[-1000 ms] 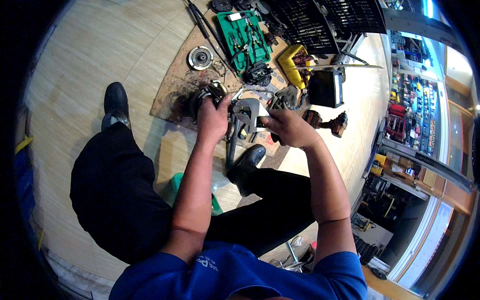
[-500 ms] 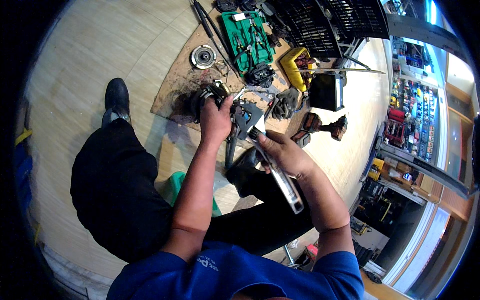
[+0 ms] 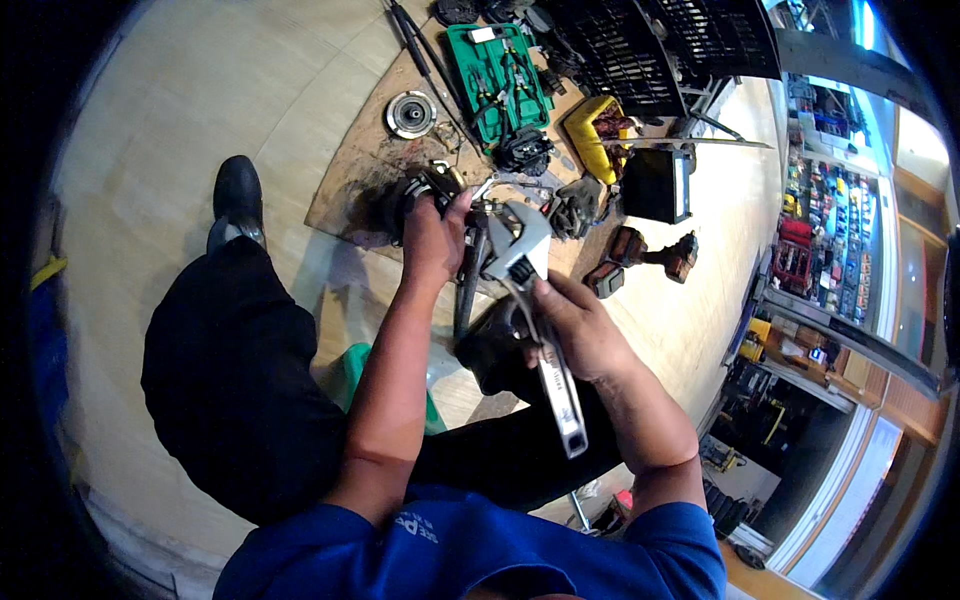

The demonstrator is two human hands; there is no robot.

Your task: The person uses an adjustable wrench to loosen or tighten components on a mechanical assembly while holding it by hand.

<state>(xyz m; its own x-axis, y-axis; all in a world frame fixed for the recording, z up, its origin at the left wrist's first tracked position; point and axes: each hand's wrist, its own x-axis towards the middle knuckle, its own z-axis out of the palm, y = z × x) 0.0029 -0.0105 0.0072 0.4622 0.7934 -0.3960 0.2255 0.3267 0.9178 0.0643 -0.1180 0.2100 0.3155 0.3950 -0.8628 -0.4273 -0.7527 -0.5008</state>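
Observation:
An adjustable wrench (image 3: pixel 562 400) with a silver handle is gripped in my right hand (image 3: pixel 585 325), thumb beside its adjusting screw. Its broad jaw points away from me, near the parts on the board, and its handle end hangs over my right thigh. My left hand (image 3: pixel 432 240) is closed around a dark, greasy mechanical part (image 3: pixel 393 205) with some bright metal on top. Its fingers partly hide that part, so its exact kind is unclear. Just beyond the wrench jaw lies a dark work glove (image 3: pixel 574 207).
On the stained board (image 3: pixel 335 190) are a round metal disc part (image 3: pixel 411 115), a green tool case (image 3: pixel 462 60) with pliers, and a yellow container (image 3: pixel 588 140). A black box (image 3: pixel 655 187) and a cordless power tool (image 3: pixel 678 257) stand to the right. Black crates (image 3: pixel 610 50) are behind.
My right hand has turned the wrench: its handle end has swung down and left, and the jaw now shows its broad side. My left hand has barely moved.

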